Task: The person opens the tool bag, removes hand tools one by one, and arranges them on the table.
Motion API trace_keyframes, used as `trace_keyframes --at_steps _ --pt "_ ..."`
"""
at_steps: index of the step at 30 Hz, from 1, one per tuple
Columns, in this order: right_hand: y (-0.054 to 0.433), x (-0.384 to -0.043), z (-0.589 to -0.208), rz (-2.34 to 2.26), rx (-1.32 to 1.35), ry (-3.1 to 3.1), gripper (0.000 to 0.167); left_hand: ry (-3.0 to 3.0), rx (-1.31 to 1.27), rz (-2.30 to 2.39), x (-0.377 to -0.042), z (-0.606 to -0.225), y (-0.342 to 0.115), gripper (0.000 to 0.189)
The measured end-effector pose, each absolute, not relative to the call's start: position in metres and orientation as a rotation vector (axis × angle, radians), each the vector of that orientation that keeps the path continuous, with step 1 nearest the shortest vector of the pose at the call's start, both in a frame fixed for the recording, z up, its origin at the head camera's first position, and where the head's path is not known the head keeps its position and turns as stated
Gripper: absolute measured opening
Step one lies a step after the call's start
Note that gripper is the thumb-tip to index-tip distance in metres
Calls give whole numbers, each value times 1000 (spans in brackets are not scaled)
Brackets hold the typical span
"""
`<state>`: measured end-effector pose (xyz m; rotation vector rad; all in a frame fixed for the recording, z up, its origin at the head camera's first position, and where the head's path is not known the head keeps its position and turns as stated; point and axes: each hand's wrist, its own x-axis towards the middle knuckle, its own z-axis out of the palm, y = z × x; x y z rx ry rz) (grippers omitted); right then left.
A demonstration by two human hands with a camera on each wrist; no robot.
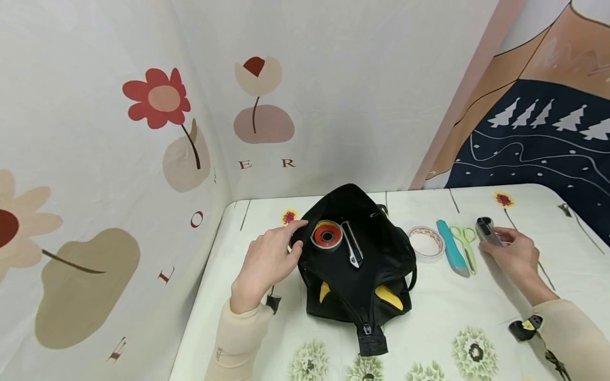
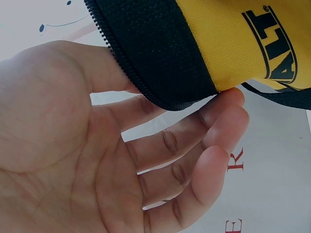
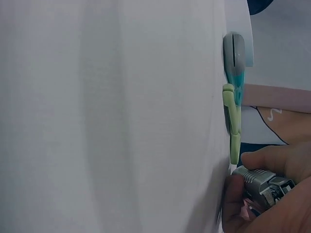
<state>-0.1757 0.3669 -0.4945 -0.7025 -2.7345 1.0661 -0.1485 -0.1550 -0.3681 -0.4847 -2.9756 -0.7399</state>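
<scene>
A black and yellow zippered bag (image 1: 355,296) stands with its mouth wide open. Inside lie a tape roll with a red-orange core (image 1: 327,235) and a box cutter (image 1: 352,244). My left hand (image 1: 269,259) pinches the bag's left rim between thumb and forefinger; in the left wrist view the other fingers (image 2: 209,179) bend loosely below the zipper edge. Off to the right, my right hand (image 1: 517,256) grips a silver-grey ridged tool (image 1: 487,231) with a dark end, close over the table. The palm and fingers hide part of it in the right wrist view.
Between the bag and my right hand lie a clear tape roll (image 1: 426,244), a teal tool with a grey end (image 1: 452,248) and light green scissors (image 1: 465,246). The flower-printed table (image 1: 429,328) meets a cloth wall (image 1: 352,106) behind the bag.
</scene>
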Motion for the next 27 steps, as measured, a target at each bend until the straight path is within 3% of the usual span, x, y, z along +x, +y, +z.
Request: trace_keyframes --at_steps 27 --pt "370 -176 -497 957 -589 -2794 60 -2960 -503 -764 -148 -368 -156 48"
